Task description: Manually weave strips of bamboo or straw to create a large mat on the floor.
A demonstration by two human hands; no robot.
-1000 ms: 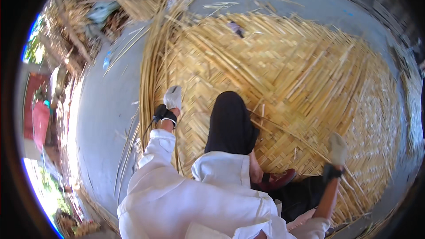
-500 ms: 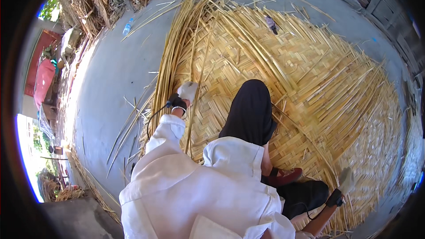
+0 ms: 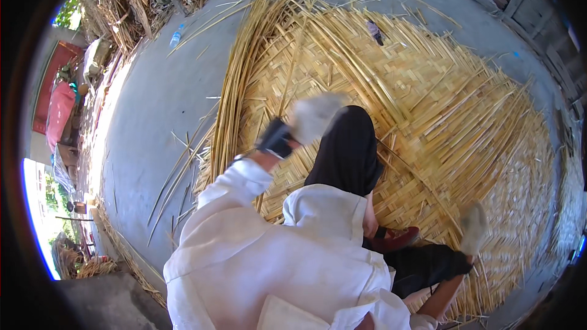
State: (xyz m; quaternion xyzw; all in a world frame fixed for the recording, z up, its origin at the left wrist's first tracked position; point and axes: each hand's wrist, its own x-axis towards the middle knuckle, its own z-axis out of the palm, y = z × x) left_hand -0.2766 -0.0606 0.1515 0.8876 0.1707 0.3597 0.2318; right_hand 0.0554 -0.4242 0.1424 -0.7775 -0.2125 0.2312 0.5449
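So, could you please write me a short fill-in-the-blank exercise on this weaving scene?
1. The woven mat lies on a grey ____ floor.
2. Both hands wear pale ____.
3. The left hand is over the mat, beside the person's ____ trouser knee.
4. A small plastic ____ lies on the floor at upper left.

Missing words: concrete; gloves; black; bottle

L hand is up in front, in a pale glove w/ a dark cuff, too blurry to see fingers. L arm in a white sleeve is bent. R hand, also gloved, is low, out to the side, arm bare.
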